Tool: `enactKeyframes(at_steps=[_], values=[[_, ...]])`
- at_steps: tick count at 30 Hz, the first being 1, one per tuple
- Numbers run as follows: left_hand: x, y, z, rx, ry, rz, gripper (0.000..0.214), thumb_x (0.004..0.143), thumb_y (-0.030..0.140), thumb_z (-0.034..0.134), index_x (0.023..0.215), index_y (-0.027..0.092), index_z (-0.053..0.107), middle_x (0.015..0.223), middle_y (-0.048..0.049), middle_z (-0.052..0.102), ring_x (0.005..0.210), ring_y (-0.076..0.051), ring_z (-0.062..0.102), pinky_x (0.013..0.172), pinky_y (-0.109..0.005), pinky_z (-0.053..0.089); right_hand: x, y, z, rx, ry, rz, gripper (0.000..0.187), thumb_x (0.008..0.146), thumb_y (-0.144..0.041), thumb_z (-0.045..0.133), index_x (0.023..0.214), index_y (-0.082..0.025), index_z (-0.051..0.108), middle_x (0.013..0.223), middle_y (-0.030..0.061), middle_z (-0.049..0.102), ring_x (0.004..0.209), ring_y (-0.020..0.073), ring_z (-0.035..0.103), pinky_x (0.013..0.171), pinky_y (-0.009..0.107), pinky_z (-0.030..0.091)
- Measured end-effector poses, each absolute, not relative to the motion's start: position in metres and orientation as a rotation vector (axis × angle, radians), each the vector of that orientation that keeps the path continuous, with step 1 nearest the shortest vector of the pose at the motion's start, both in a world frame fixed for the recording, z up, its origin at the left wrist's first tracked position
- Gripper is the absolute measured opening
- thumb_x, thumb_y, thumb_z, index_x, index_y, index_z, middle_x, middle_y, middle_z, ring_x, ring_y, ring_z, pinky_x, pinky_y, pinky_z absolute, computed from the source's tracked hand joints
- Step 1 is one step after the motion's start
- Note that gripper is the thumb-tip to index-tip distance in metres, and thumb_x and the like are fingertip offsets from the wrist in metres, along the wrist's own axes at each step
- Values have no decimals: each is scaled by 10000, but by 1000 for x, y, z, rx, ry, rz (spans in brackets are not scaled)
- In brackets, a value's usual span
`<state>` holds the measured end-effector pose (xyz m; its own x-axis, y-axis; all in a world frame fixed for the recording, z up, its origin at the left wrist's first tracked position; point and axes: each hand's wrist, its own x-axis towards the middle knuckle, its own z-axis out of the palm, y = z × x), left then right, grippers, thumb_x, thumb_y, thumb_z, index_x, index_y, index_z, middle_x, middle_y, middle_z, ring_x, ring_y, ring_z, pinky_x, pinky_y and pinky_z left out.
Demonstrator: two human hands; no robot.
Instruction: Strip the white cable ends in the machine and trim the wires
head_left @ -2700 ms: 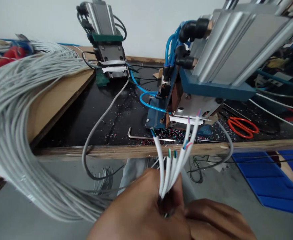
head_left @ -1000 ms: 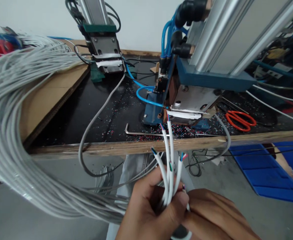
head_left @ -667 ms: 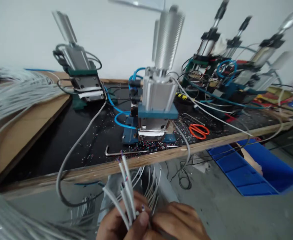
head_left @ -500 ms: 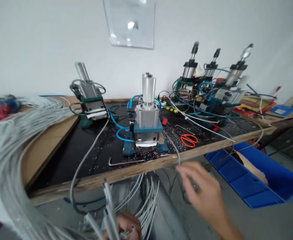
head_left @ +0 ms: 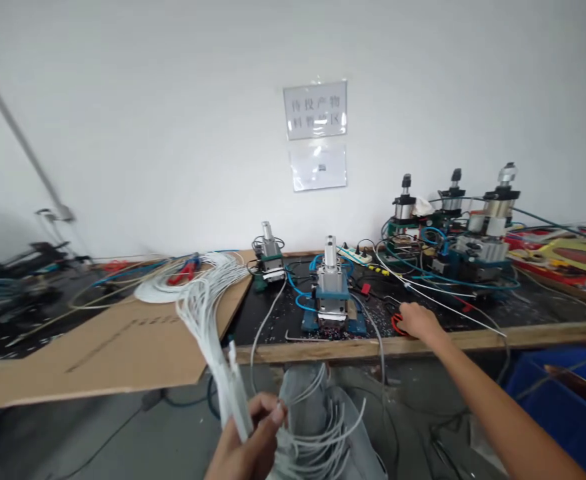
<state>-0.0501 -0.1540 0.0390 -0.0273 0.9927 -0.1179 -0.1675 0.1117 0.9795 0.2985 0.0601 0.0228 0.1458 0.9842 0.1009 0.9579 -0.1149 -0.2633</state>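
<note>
My left hand (head_left: 253,440) is low in the middle, closed round a bundle of white cables (head_left: 207,327) that rises to the bench and loops over a cardboard sheet (head_left: 117,347). My right arm stretches out to the bench, and my right hand (head_left: 417,320) rests on the orange scissors (head_left: 397,324), with its fingers covering most of them. The scissors lie just right of a small blue pneumatic press (head_left: 331,297) near the bench's front edge.
The black-topped wooden bench (head_left: 473,339) also carries a second press (head_left: 269,257) behind, several more presses (head_left: 453,233) with blue hoses at the right, and an Allen key (head_left: 303,338). Loose white cable ends (head_left: 317,433) hang below. A blue bin (head_left: 563,393) stands on the floor at right.
The view has pulled far back from the press. My right hand let go of the cable ends and reached out to the scissors; my left hand kept the bundle and drew it away.
</note>
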Motion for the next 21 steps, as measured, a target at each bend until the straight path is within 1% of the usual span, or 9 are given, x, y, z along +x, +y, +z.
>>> enactKeyframes(at_steps=[4, 7, 9, 10, 13, 16, 19, 21], values=[[-36, -150, 50, 1013, 1131, 1295, 564, 719, 663, 870, 729, 201, 548, 473, 149, 223, 468, -51, 101, 462, -202, 94, 310, 38, 29, -2005, -1833, 259, 297, 1007, -380, 696, 1230, -186, 671, 1249, 82, 687, 1076, 229, 694, 925, 436, 604], [-28, -145, 56, 1017, 1101, 1346, 550, 693, 639, 888, 742, 204, 554, 460, 157, 219, 446, -47, 96, 446, -209, 70, 311, 15, 32, -1714, -1799, 312, 206, 993, -364, 694, 1086, -180, 694, 1095, 58, 722, 993, 210, 704, 918, 412, 590], [-24, -141, 59, 1038, 1077, 1375, 535, 696, 622, 888, 774, 201, 568, 467, 162, 217, 443, -45, 91, 443, -217, 60, 303, -3, 32, -1464, -1762, 377, 183, 955, -347, 657, 1032, -185, 692, 979, 71, 738, 925, 215, 718, 895, 377, 585], [-22, -138, 61, 1053, 1067, 1388, 524, 705, 612, 885, 786, 198, 574, 473, 163, 219, 444, -45, 89, 444, -221, 61, 296, -12, 31, -1346, -1740, 421, 211, 927, -365, 630, 1030, -191, 692, 947, 80, 745, 902, 223, 726, 871, 361, 589], [-17, -133, 65, 1105, 1053, 1414, 471, 763, 569, 859, 795, 191, 580, 491, 163, 221, 450, -46, 88, 446, -229, 73, 268, -36, 28, -1066, -1672, 581, 346, 873, -481, 605, 1039, -193, 697, 951, 97, 766, 884, 238, 743, 799, 338, 605], [-13, -129, 69, 1142, 1050, 1433, 413, 827, 534, 816, 825, 194, 581, 510, 163, 219, 455, -53, 74, 445, -233, 77, 239, -58, 31, -883, -1604, 739, 411, 872, -557, 614, 1013, -181, 700, 901, 99, 764, 798, 218, 740, 730, 312, 608], [-7, -125, 71, 1160, 1041, 1440, 436, 840, 585, 777, 848, 197, 578, 516, 160, 233, 454, -54, 63, 441, -238, 63, 220, -75, 35, -797, -1573, 830, 440, 875, -609, 650, 960, -181, 708, 787, 63, 717, 671, 184, 689, 622, 270, 576], [-2, -120, 70, 1173, 1035, 1414, 467, 834, 623, 762, 821, 195, 576, 500, 158, 228, 444, -53, 70, 438, -244, 56, 212, -83, 34, -795, -1559, 837, 437, 891, -621, 666, 919, -187, 708, 754, 45, 689, 664, 177, 677, 617, 253, 566]])
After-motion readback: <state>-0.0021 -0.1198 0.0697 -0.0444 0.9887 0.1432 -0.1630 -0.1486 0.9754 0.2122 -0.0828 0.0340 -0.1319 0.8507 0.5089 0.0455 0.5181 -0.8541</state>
